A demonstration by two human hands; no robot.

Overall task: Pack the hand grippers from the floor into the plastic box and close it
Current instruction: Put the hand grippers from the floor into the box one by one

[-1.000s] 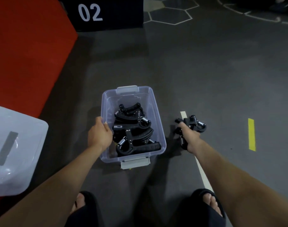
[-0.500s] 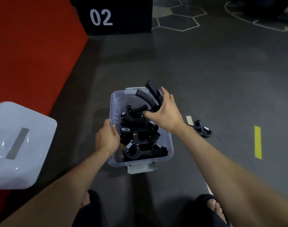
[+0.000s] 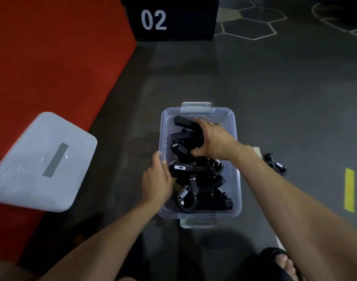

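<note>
**Clerk:** Item one, largest first?

**Me:** The lid (image 3: 39, 161), white translucent with a grey strip, lay well apart to my left, half on the red mat (image 3: 51, 63). Not yet fitted.

**Clerk:** Item two?

**Me:** The clear plastic box (image 3: 237, 179), on the dark floor (image 3: 275, 88) in front of my feet, with a grey latch at each short end. Open-topped, holding a heap of black hand grippers (image 3: 198, 187) with bare steel springs, tangled and stacked, handles curved. I could not count them.

**Clerk:** Hands?

**Me:** My right hand (image 3: 214, 138) was over the far half of the box, fingers curled round a hand gripper (image 3: 185, 128), setting it on the heap. My left hand (image 3: 156, 181) was at the left wall of the box; the thumb stood up by the rim, and whether the fingers gripped the rim I could not tell.

**Clerk:** Smallest item?

**Me:** One loose gripper (image 3: 276, 164), on the floor just right of the box, beside a white floor line.

**Clerk:** Status?

**Me:** By my reckoning, mostly packed. Outstanding: release the one in hand, fetch the loose one, fit the lid, snap both latches.
</note>
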